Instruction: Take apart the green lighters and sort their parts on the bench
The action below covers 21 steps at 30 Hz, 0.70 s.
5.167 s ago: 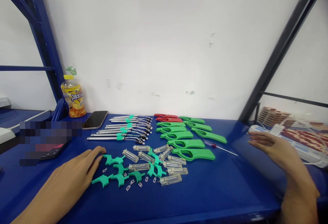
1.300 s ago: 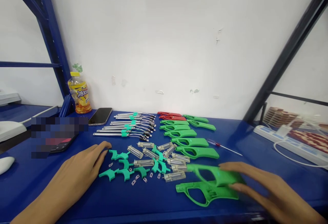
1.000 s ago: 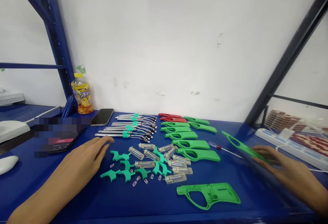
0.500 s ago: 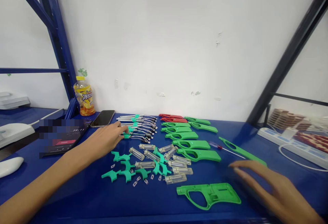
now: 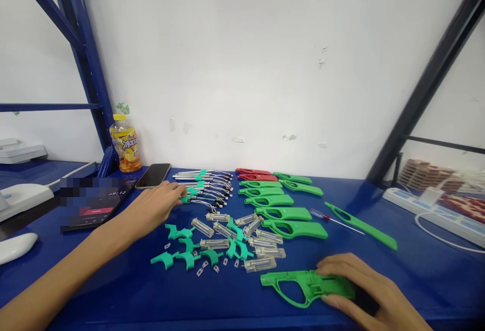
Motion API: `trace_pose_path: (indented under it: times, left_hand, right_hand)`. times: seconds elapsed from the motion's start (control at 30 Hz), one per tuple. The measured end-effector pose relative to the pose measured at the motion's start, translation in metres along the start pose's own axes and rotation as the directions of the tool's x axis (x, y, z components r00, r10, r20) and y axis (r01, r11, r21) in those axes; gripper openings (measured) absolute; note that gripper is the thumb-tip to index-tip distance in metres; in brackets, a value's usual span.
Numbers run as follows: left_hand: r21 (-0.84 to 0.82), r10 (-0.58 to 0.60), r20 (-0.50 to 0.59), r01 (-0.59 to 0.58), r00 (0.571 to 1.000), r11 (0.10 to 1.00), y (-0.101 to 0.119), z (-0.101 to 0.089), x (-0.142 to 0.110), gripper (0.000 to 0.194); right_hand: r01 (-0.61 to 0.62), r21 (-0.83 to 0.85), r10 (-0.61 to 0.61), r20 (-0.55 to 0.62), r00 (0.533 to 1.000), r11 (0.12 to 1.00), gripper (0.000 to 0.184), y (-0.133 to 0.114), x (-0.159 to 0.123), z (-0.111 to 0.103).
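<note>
My right hand grips the wide end of an open green lighter half-shell, thumb below and fingers over the top. The half-shell lies on the blue table near its front edge, inner side up. My left hand reaches over a row of metal lighter tubes with green triggers and wires. Its fingers are closed at the left end of the nearest tube, partly hiding it. In front of the tubes lie several loose green triggers, clear fuel tanks and tiny metal pieces.
Several green lighter shells and two red ones lie behind. A screwdriver and a slim green shell half are to the right, near a power strip. Leftward are phones and a drink bottle.
My right hand has moved left and closed on the wide end of the green half-shell. My left hand has shifted only slightly and stays at the nearest metal tube.
</note>
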State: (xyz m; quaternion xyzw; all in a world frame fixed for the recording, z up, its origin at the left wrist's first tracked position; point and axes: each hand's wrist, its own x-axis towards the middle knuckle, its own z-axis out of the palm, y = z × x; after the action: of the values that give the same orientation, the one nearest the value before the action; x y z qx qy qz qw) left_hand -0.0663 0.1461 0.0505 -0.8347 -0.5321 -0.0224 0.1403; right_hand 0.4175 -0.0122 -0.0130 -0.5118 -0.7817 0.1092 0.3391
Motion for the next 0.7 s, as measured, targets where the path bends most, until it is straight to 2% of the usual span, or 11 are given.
trace_pose_path:
  times: [0.1,0.13,0.3,0.4,0.47,0.5,0.57,0.6,0.67,0.7]
  left_hand:
    - [0.013,0.004,-0.108,-0.003,0.994,1.0,-0.001,-0.005,-0.011,0.015]
    - [0.015,0.0,-0.153,0.002,0.988,1.0,0.001,-0.008,-0.016,0.016]
    - [0.006,-0.025,-0.355,0.029,0.934,1.0,0.019,-0.032,-0.046,0.043]
    - [-0.006,0.021,-0.433,-0.026,0.901,1.0,0.037,-0.042,-0.069,0.048]
    - [0.002,0.094,-0.535,-0.11,0.839,0.994,0.049,-0.04,-0.086,0.042]
    - [-0.015,0.106,-0.554,-0.137,0.826,0.99,0.056,-0.036,-0.094,0.036]
    - [-0.071,0.068,-0.551,-0.128,0.832,0.989,0.071,-0.025,-0.111,0.036]
    - [-0.08,0.078,-0.506,-0.137,0.859,0.987,0.079,-0.019,-0.118,0.038]
    - [-0.071,0.124,-0.524,-0.187,0.843,0.98,0.094,-0.012,-0.128,0.043]
    - [-0.064,0.154,-0.571,-0.231,0.806,0.971,0.101,-0.011,-0.13,0.045]
  right_hand:
    - [0.014,-0.021,-0.014,-0.012,1.0,1.0,0.022,-0.003,0.001,0.001]
    - [0.025,-0.027,-0.026,-0.017,1.0,0.999,0.021,-0.005,0.002,0.001]
    - [0.156,-0.011,-0.156,-0.055,0.986,0.988,0.02,-0.022,0.01,0.0]
    - [0.245,-0.007,-0.245,-0.068,0.967,0.969,0.02,-0.036,0.017,0.004]
    - [0.296,-0.023,-0.297,-0.055,0.953,0.955,0.019,-0.045,0.022,0.01]
    - [0.317,-0.035,-0.319,-0.049,0.947,0.948,0.018,-0.049,0.025,0.014]
    - [0.353,-0.071,-0.357,-0.053,0.933,0.933,0.018,-0.056,0.03,0.019]
    - [0.369,-0.093,-0.375,-0.066,0.925,0.925,0.02,-0.06,0.033,0.021]
    - [0.398,-0.139,-0.413,-0.105,0.905,0.907,0.022,-0.068,0.037,0.02]
    - [0.41,-0.155,-0.43,-0.131,0.893,0.899,0.024,-0.073,0.039,0.018]
